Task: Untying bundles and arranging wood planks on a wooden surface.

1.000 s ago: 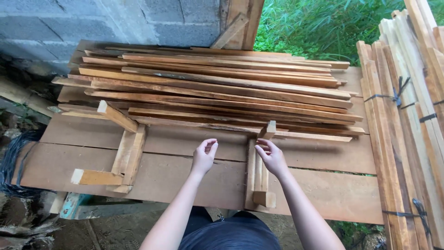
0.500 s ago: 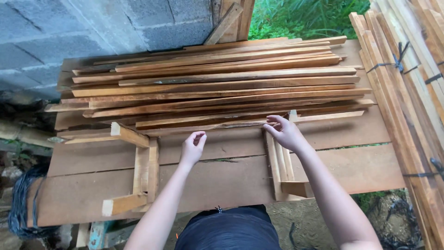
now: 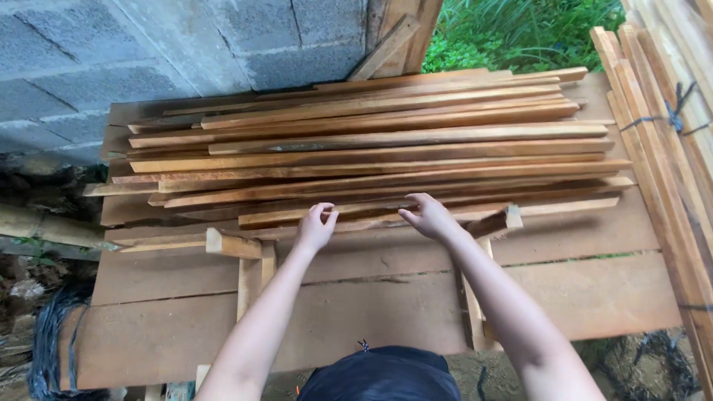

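A pile of long wooden slats (image 3: 371, 148) lies across a plank workbench (image 3: 594, 289). My left hand (image 3: 316, 229) rests its fingertips on the nearest slat (image 3: 371, 215) at the front of the pile, fingers curled. My right hand (image 3: 427, 217) touches the same front slat a little to the right, fingers spread over its edge. Neither hand has lifted a slat clear of the pile. Two short wooden jig frames stand on the bench, one on the left (image 3: 249, 260) and one on the right (image 3: 479, 297) partly under my right forearm.
A grey block wall (image 3: 148, 52) backs the bench. Bundles of tied slats (image 3: 668, 126) lean at the right. Green plants (image 3: 520, 33) show beyond. A dark coiled cable (image 3: 48, 334) lies on the ground at the lower left.
Both hands have moved forward from the bench top up to the front edge of the slat pile. The view has shifted, so the pile sits more central.
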